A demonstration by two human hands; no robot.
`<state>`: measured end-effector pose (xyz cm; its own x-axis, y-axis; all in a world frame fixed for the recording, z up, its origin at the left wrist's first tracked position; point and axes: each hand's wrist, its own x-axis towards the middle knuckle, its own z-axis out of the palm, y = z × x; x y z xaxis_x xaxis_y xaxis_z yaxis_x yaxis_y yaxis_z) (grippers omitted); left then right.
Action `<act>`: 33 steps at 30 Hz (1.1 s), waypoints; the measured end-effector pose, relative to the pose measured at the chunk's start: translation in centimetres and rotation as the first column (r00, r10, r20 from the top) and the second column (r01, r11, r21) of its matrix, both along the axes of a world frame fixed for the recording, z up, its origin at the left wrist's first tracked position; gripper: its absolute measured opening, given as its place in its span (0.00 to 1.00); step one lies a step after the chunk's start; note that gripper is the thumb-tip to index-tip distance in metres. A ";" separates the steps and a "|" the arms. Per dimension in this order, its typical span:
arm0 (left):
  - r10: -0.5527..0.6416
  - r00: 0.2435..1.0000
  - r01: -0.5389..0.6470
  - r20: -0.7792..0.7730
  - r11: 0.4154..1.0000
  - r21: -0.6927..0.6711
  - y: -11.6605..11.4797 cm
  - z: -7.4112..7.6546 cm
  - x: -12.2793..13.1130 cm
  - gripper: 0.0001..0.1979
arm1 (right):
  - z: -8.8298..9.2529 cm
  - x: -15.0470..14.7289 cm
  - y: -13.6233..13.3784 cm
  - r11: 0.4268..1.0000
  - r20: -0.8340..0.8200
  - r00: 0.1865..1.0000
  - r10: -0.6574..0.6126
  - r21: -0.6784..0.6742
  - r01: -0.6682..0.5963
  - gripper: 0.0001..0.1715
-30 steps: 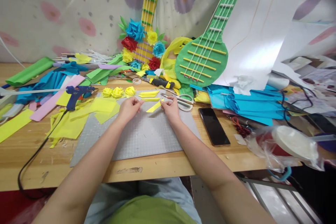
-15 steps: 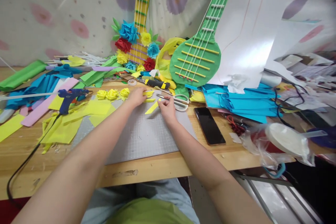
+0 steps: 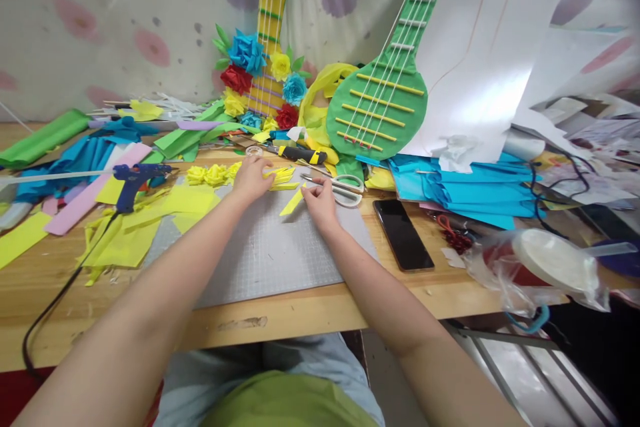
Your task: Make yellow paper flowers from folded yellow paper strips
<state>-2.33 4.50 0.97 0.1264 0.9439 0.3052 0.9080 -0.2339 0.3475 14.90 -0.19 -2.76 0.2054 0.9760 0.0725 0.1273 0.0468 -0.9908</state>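
Note:
A narrow strip of yellow crepe paper [image 3: 292, 204] is pinched between the thumb and fingers of my right hand [image 3: 321, 203], above the grey cutting mat [image 3: 270, 260]. My left hand [image 3: 253, 177] reaches over the back of the mat with its fingers loosely apart. Beside its thumb lies a small pile of cut yellow paper pieces [image 3: 281, 177]; part of the pile is hidden by the hand. Yellow paper flowers [image 3: 207, 175] sit just left of that hand. A pair of scissors [image 3: 347, 191] with pale handles lies right behind my right hand.
A blue glue gun [image 3: 132, 185] with a black cord stands at left near yellow paper sheets [image 3: 117, 243]. A phone [image 3: 403, 235] lies right of the mat. Behind are a yellow-and-black cutter [image 3: 301, 155], a green paper instrument [image 3: 380, 107] and blue crepe paper [image 3: 460, 190].
My left hand has moved slightly left, off the cut yellow pieces, uncovering more of them. My right hand keeps its pinch on the strip. The view has shifted a little.

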 end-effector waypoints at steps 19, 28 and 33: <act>0.089 0.924 -0.021 0.373 0.983 -0.183 -4.8 -1.0 2.2 0.03 | 0.7 0.5 0.5 0.974 -0.280 0.937 0.210 -0.018 -0.224 0.22; 0.209 0.652 0.033 0.729 0.953 -0.302 -7.0 -2.6 1.9 0.13 | 1.6 0.5 -0.3 0.904 -0.130 0.895 0.427 0.087 -0.419 0.21; 0.126 0.697 0.108 0.706 0.955 -0.277 -7.6 -3.0 1.4 0.11 | 1.2 -0.1 -0.4 0.910 0.053 0.920 0.388 0.134 -0.391 0.19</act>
<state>-0.94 -3.11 -2.07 -0.0268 0.9993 0.0269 0.3607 -0.0154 0.9326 14.85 -0.63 -1.57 -0.1927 0.9578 0.2132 0.0948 0.2344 -0.9675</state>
